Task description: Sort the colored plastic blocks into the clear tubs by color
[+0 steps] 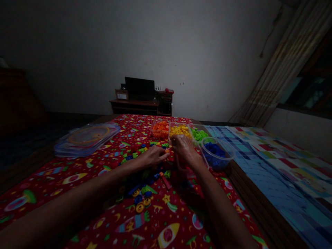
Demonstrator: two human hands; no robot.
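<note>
One orange plastic brick [167, 151] pinched by left hand [154, 156]; right hand [183, 147], grip can't be told. Round clear plastic tub [226, 159] may be tipped if bumped by right forearm [211, 186].

A home: beyond the right hand [183, 147], a screen [140, 88] on a desk [136, 107]; right of that hand, a curtain [275, 65] and checked sheet [246, 167]; near the left hand [153, 156], toy bricks [147, 194] on cartoon-print cloth [145, 238].
</note>
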